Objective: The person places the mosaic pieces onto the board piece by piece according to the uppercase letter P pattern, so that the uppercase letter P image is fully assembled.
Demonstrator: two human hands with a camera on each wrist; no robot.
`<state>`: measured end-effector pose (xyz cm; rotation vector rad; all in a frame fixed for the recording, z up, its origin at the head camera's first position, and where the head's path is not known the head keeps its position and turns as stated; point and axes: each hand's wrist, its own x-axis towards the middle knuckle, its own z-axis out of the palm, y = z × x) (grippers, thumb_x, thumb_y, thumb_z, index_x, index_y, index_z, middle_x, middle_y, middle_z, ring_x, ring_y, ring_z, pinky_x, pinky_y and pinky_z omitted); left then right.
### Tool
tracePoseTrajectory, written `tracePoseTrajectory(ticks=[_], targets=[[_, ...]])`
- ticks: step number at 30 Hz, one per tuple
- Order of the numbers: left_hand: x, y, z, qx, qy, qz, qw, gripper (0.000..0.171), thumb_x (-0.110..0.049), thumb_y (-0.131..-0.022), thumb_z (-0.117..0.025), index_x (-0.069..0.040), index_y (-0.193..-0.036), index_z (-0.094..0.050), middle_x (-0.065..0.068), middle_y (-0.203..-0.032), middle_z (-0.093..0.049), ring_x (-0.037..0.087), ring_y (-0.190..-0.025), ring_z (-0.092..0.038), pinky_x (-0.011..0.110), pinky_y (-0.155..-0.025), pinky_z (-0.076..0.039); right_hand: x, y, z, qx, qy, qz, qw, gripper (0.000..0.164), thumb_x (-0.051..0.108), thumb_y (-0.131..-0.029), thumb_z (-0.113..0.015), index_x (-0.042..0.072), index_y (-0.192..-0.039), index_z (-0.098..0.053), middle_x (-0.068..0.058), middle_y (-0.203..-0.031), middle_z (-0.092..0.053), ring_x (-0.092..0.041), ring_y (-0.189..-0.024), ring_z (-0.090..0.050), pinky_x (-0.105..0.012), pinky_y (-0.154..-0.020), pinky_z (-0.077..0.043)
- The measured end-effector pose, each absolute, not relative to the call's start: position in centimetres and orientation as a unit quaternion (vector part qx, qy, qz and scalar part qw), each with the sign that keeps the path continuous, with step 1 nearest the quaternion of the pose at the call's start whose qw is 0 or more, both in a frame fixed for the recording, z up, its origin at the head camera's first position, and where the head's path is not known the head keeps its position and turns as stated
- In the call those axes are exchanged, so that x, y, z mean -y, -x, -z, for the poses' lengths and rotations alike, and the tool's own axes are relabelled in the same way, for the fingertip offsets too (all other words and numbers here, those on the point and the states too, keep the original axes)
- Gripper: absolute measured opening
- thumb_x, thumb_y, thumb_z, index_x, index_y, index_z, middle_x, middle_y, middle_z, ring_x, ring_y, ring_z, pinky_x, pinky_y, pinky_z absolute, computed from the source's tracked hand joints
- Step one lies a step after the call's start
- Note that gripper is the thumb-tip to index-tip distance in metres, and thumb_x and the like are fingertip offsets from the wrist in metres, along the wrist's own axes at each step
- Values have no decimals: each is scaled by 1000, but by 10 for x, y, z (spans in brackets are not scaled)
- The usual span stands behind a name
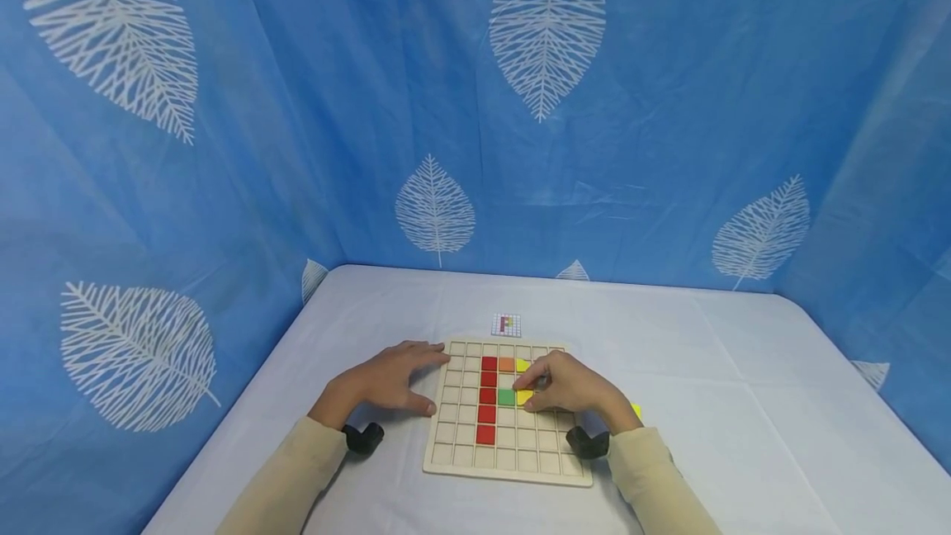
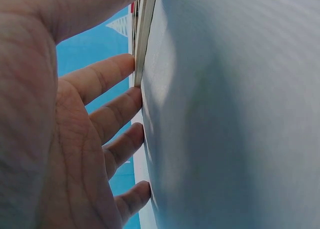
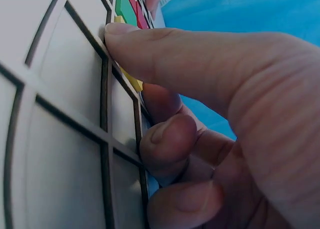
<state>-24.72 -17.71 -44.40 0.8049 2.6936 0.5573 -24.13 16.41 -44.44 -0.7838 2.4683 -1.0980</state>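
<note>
A light wooden grid board [image 1: 461,456] lies on the table. Red square tiles [image 1: 486,414] form a column in it, an orange tile [image 1: 506,364] and a yellow tile run right from the column's top, and a green tile [image 1: 506,397] sits lower down. My right hand [image 1: 570,384] pinches another yellow tile [image 1: 524,397] between thumb and index finger, just right of the green one. In the right wrist view this yellow tile [image 3: 132,80] is partly covered by the thumb. My left hand [image 1: 388,376] is spread, fingertips at the board's left edge.
A small card [image 1: 507,325] printed with a coloured grid lies behind the board. Something yellow [image 1: 636,411] shows past the right wrist, mostly hidden. Blue cloth [image 1: 520,188] with white leaf prints hangs around the white-covered table [image 1: 713,403].
</note>
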Motion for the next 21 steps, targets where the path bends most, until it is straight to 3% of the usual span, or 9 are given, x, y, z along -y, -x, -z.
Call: tracePoseTrajectory(ticks=[16, 21], targets=[[177, 248, 444, -929, -282, -199, 135, 80, -54, -78, -77, -29, -149, -49, -1, -162, -38, 32, -151, -30, 61, -118, -30, -169, 241, 443, -856, 272, 403, 177, 24, 17, -84, -81, 18, -108, -78, 2, -111, -72, -21, -109, -65, -41, -94, -55], [178, 248, 445, -930, -280, -194, 137, 81, -55, -78, -77, -30, -150, -48, -1, -162, -38, 32, -152, -29, 60, -118, -30, -174, 243, 440, -844, 258, 433, 183, 27, 15, -90, -75, 14, -117, -74, -5, -104, -70, -16, -88, -66, -29, -78, -54]])
